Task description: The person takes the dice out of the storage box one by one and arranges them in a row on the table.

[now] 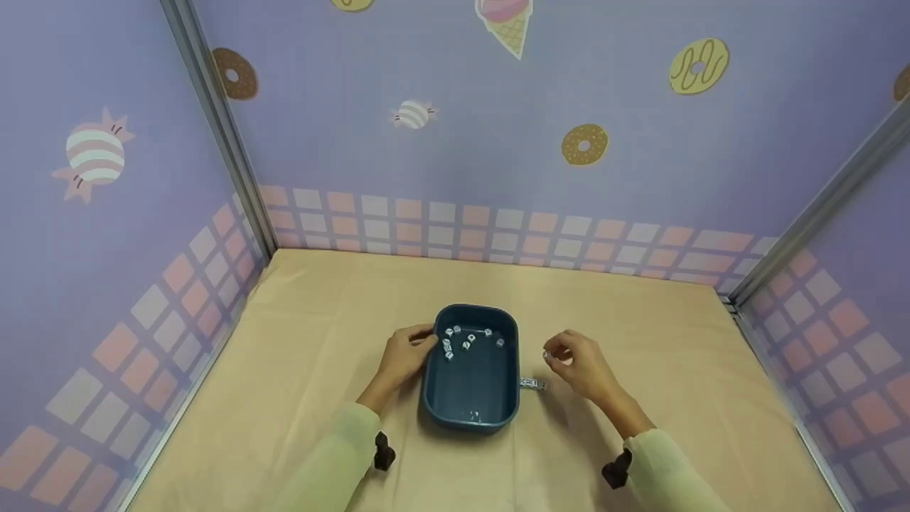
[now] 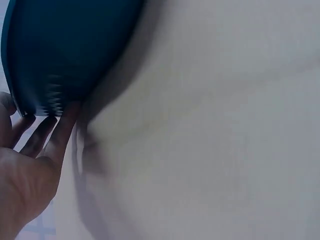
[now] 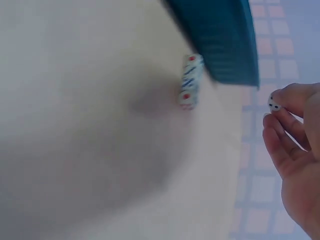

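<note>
A dark blue rectangular plastic tray [image 1: 473,398] stands on the table, with several small white dice [image 1: 470,338] scattered over its far half. My left hand [image 1: 405,352] holds the tray's left side near the far corner. In the left wrist view, the fingers [image 2: 62,130] lie against the tray's outer wall. My right hand [image 1: 581,366] is raised just right of the tray and pinches one white die [image 3: 273,102] between thumb and fingertips, its dark pips showing. Below and left of that hand, a short row of dice [image 3: 190,80] lies end to end beside the tray's right wall.
A pale yellow cloth [image 1: 320,341] covers the table around the tray. Purple walls with sweets and checks [image 1: 441,156] close off the back and both sides, joined by grey metal posts [image 1: 220,128] at the corners.
</note>
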The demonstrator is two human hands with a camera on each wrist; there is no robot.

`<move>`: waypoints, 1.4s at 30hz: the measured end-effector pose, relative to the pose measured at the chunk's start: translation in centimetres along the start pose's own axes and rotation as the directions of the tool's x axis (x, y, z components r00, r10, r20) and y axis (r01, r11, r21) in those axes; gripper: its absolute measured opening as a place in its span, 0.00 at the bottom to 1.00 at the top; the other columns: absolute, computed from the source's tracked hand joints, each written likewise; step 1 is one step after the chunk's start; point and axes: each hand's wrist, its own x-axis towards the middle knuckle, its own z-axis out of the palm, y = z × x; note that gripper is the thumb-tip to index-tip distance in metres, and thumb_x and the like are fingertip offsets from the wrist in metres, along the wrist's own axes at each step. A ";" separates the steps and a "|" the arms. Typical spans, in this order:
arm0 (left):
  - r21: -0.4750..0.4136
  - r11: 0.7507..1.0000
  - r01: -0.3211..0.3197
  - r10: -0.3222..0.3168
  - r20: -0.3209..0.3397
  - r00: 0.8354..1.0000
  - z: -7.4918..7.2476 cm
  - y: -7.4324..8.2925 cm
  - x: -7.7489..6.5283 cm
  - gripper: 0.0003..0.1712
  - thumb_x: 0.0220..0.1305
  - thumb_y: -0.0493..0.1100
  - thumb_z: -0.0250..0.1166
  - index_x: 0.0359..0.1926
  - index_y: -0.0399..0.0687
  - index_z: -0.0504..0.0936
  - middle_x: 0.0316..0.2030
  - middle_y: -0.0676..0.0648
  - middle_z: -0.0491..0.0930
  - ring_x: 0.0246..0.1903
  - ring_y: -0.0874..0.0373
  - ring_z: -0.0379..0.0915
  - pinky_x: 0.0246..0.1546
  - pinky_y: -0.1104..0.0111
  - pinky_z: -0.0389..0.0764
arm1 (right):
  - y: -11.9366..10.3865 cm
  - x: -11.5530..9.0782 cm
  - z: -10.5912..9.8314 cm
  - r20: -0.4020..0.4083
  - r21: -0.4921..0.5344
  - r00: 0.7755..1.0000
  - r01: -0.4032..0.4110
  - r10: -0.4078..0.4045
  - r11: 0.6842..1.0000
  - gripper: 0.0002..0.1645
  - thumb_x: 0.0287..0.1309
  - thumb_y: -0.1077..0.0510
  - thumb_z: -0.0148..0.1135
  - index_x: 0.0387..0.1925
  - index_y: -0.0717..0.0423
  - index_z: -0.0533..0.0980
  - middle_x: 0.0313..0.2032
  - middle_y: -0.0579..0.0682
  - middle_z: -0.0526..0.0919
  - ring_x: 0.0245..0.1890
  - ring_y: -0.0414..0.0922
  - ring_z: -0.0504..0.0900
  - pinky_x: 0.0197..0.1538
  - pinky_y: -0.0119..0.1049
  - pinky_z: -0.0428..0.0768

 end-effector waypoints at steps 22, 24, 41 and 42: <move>-0.227 0.973 0.027 -0.014 0.060 0.998 -0.4 -1.6 -0.9 0.28 0.77 0.47 0.67 0.71 0.41 0.78 0.69 0.39 0.77 0.69 0.44 0.72 0.68 0.52 0.75 | 2.8 -4.5 2.1 0.101 -0.039 0.979 -0.171 0.175 0.984 0.11 0.60 0.72 0.73 0.39 0.57 0.84 0.37 0.47 0.84 0.37 0.42 0.82 0.43 0.37 0.85; -0.222 0.975 0.025 -0.011 0.064 0.998 -0.5 -1.7 -0.8 0.28 0.77 0.47 0.66 0.71 0.40 0.78 0.69 0.39 0.77 0.69 0.44 0.72 0.69 0.52 0.74 | 2.8 -4.5 2.4 0.099 -0.039 0.980 -0.171 0.174 0.985 0.10 0.60 0.72 0.73 0.40 0.56 0.84 0.37 0.47 0.84 0.37 0.41 0.82 0.42 0.36 0.85; -0.225 0.973 0.054 -0.037 0.078 0.996 -0.5 -2.0 -0.6 0.29 0.77 0.50 0.67 0.71 0.42 0.78 0.69 0.40 0.78 0.68 0.45 0.74 0.67 0.54 0.77 | 3.1 -4.1 2.8 0.105 -0.032 0.989 -0.097 0.100 0.995 0.12 0.58 0.74 0.74 0.39 0.57 0.85 0.37 0.46 0.83 0.37 0.41 0.81 0.42 0.35 0.83; -0.226 0.973 0.056 -0.039 0.077 0.996 -0.5 -2.0 -0.6 0.28 0.77 0.50 0.67 0.71 0.42 0.79 0.69 0.40 0.78 0.67 0.45 0.75 0.67 0.54 0.77 | 3.1 -4.1 2.8 0.105 -0.034 0.989 -0.098 0.101 0.995 0.12 0.58 0.74 0.74 0.39 0.56 0.85 0.37 0.46 0.83 0.37 0.41 0.81 0.42 0.35 0.83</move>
